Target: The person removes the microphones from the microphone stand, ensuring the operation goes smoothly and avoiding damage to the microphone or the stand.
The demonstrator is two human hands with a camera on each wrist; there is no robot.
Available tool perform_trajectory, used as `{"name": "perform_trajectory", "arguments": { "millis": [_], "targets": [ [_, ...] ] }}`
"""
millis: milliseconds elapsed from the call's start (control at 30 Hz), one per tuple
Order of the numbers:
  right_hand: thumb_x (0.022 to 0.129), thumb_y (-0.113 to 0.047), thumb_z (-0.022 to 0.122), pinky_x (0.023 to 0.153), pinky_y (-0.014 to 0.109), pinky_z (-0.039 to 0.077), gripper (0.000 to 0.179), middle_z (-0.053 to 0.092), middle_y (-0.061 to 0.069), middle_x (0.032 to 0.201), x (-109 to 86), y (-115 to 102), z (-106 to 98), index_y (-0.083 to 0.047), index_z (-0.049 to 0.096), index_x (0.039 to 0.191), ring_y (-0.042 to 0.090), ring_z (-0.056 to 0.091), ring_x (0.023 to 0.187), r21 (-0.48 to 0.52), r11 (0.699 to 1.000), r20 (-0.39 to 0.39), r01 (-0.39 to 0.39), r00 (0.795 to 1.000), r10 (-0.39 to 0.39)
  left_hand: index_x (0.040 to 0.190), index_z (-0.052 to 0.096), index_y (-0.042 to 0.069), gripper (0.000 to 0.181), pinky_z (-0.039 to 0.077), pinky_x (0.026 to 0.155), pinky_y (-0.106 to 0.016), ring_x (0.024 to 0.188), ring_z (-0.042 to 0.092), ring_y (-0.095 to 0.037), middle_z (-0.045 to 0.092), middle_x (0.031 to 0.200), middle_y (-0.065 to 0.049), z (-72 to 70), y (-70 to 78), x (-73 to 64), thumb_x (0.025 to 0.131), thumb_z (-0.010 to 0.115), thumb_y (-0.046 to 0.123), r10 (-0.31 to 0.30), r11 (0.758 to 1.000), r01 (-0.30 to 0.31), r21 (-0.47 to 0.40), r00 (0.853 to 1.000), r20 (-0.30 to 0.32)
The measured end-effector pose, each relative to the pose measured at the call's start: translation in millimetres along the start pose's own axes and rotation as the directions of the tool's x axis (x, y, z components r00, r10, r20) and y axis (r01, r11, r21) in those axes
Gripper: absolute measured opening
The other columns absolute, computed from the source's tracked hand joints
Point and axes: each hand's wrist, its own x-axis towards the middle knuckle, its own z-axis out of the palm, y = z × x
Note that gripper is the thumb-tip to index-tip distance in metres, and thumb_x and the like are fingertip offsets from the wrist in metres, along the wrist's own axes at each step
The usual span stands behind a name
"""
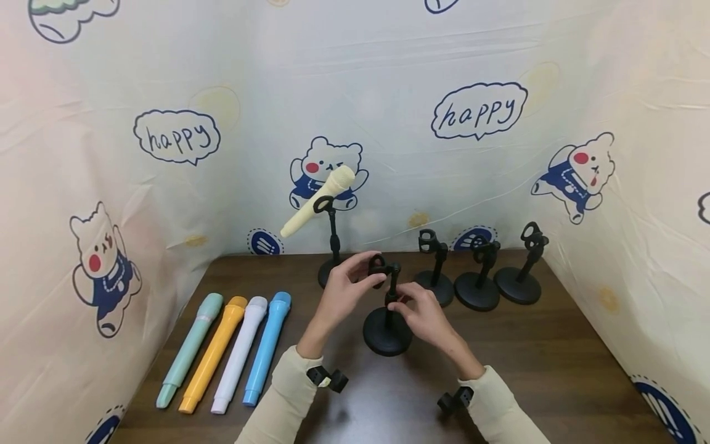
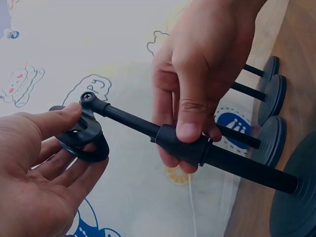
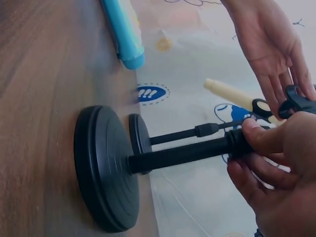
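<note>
One black stand [image 1: 387, 336] stands with its round base on the dark wooden table [image 1: 499, 388], between the left hand [image 1: 346, 287] and the right hand [image 1: 424, 311]. The left hand pinches the stand's clip [image 2: 91, 129]: its thumb presses on one side and its partly bent fingers reach under the other, spread only as wide as the clip. The right hand grips the collar [image 2: 168, 140] midway up the pole, thumb laid along the front and fingers curled round behind, nearly closed about it. Behind, to the left, another stand [image 1: 334, 240] carries a cream microphone [image 1: 302, 219] at a tilt. Three more stands [image 1: 478, 291] are behind, to the right; a row of four microphones [image 1: 238, 354] lies on the left side, well apart from the fingers.
</note>
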Motion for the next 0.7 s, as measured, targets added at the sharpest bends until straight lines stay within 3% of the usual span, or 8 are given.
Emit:
{"name": "perform_trajectory", "arguments": {
  "millis": [100, 233, 333, 467, 567, 700],
  "targets": [
    [0.098, -0.005, 0.075, 0.089, 0.035, 0.061, 0.027, 0.076, 0.006, 0.118, 0.4, 2.2, -2.3, -0.011, 0.076, 0.124, 0.022, 0.069, 0.104, 0.026, 1.0, 0.063, 0.014, 0.998, -0.016, 0.14, 0.069, 0.017, 0.042, 0.059, 0.105, -0.049, 0.122, 0.071, -0.026, 0.073, 0.129, -0.009, 0.1, 0.1, -0.1, 0.099, 0.078, 0.019, 0.002, 1.0, -0.002, 0.0, 1.0, -0.002],
    [0.099, -0.012, 0.076, 0.093, 0.043, 0.061, 0.036, 0.074, 0.008, 0.125, 1.3, 1.8, -4.0, -0.013, 0.069, 0.135, 0.023, 0.069, 0.109, 0.059, 0.998, 0.123, -0.036, 0.992, 0.028, 0.14, 0.069, 0.016, 0.041, 0.059, 0.105, -0.052, 0.122, 0.071, -0.026, 0.074, 0.13, -0.01, -0.4, 0.0, -0.3, 0.099, 0.078, 0.018, 0.006, 1.0, -0.006, -0.007, 1.0, 0.001],
    [0.095, -0.024, 0.083, 0.093, 0.048, 0.061, 0.044, 0.072, 0.005, 0.122, 2.8, -0.7, -2.0, -0.015, 0.065, 0.134, 0.021, 0.07, 0.106, 0.052, 0.992, 0.109, -0.112, 0.988, 0.106, 0.14, 0.069, 0.016, 0.041, 0.059, 0.103, -0.052, 0.121, 0.072, -0.026, 0.074, 0.129, -0.01, -0.7, -0.3, -0.3, 0.099, 0.078, 0.018, 0.009, 1.0, -0.009, -0.008, 1.0, 0.002],
    [0.086, -0.032, 0.091, 0.086, 0.037, 0.061, 0.046, 0.068, 0.002, 0.108, 5.9, -4.4, 2.8, -0.015, 0.064, 0.119, 0.015, 0.068, 0.095, 0.011, 0.982, 0.035, -0.19, 0.981, 0.189, 0.139, 0.069, 0.017, 0.041, 0.061, 0.102, -0.046, 0.118, 0.072, -0.025, 0.075, 0.127, -0.01, -0.3, -0.5, -0.1, 0.099, 0.078, 0.018, 0.008, 1.0, -0.008, -0.002, 1.0, -0.003],
    [0.086, -0.027, 0.091, 0.083, 0.032, 0.06, 0.039, 0.067, 0.001, 0.103, 7.5, -4.6, 3.6, -0.013, 0.065, 0.112, 0.014, 0.068, 0.091, 0.01, 0.984, 0.004, -0.176, 0.984, 0.176, 0.139, 0.069, 0.017, 0.041, 0.061, 0.1, -0.039, 0.117, 0.073, -0.024, 0.075, 0.126, -0.009, -0.1, 0.0, -0.2, 0.099, 0.078, 0.018, 0.008, 1.0, -0.008, -0.008, 1.0, -0.006],
    [0.094, -0.014, 0.083, 0.094, 0.043, 0.062, 0.027, 0.075, 0.004, 0.108, 7.1, -1.2, 0.1, -0.012, 0.071, 0.117, 0.017, 0.072, 0.098, 0.077, 0.992, 0.04, -0.101, 0.994, 0.098, 0.139, 0.068, 0.016, 0.042, 0.061, 0.098, -0.034, 0.118, 0.072, -0.024, 0.074, 0.127, -0.01, -0.2, 0.6, -0.5, 0.099, 0.078, 0.017, 0.008, 1.0, -0.008, -0.021, 1.0, -0.004]
  ]
}}
